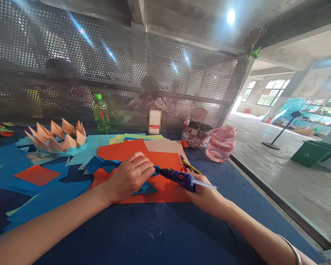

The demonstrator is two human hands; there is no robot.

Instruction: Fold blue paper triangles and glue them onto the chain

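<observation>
My right hand (205,195) is closed round a dark blue hot glue gun (179,177), a clear glue stick (204,183) poking out of its back end. The gun's nozzle points left, close to the fingertips of my left hand (134,175). Those fingers are pinched on a piece of folded blue paper (111,164), partly hidden under the hand. Beneath both hands lie orange paper sheets (165,195), with another blue folded piece (146,188) on them. Scissors (191,167) with yellow and black parts rest just beyond the gun.
A ring of peach folded-paper points (59,138) stands at left among blue sheets (44,206). Behind are a green-capped bottle (100,114), a round tub (196,134) and a pink water jug (221,145). A perforated metal panel (121,66) closes off the table's back.
</observation>
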